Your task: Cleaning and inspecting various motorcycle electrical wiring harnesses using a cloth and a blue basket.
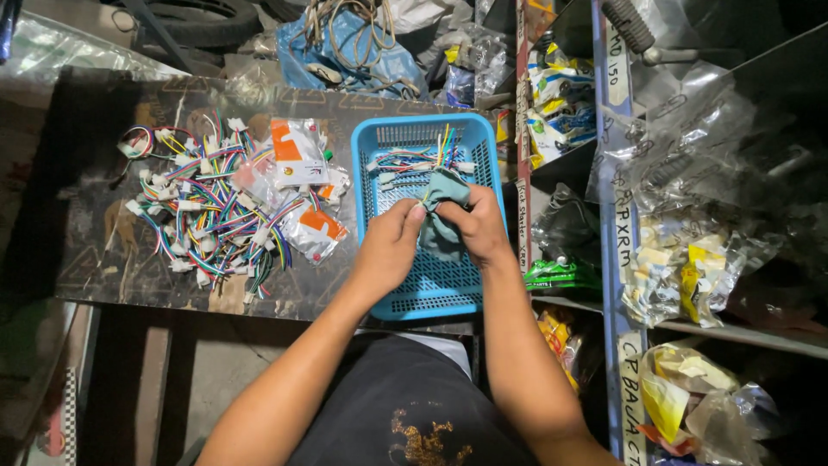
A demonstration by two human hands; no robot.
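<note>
Head view: cloth (442, 226) lengthwise away from body

Dark table (95, 173) carries coloured wire pile (207, 211), foil packets (297, 155), blue basket (366, 185).

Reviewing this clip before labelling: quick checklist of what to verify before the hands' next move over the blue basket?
1. Both hands on the cloth: ok. Left hand and right hand grip the teal cloth.
2. Cloth over the blue basket: ok.
3. Wire harness lies inside the basket: ok.
4. Wire held within the cloth: cannot tell, folds hide it.
5. Loose harness pile and foil packets lie outside the basket: ok.
</note>
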